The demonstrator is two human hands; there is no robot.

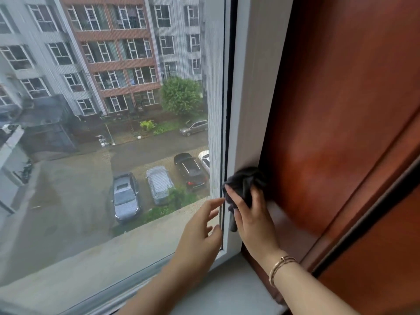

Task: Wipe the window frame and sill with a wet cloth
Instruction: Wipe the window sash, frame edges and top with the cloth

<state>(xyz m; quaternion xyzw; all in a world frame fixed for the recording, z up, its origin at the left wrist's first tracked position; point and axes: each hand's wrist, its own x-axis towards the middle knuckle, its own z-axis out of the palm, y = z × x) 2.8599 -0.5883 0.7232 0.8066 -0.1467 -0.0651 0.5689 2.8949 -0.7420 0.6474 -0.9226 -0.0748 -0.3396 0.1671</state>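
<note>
A dark grey cloth (244, 183) is bunched in my right hand (252, 220) and pressed against the white vertical window frame (247, 87) on the right side of the pane, low down near the corner. A loose end of the cloth hangs below my fingers. My left hand (200, 230) hovers just left of it with fingers spread, its fingertips close to the dark seal strip (223, 110) of the frame. The grey sill (229, 289) runs below both forearms.
A reddish-brown wooden panel (341, 110) stands right beside the frame and fills the right side. The mesh-screened window pane (102, 133) looks out on buildings and parked cars. A bracelet (280, 266) circles my right wrist.
</note>
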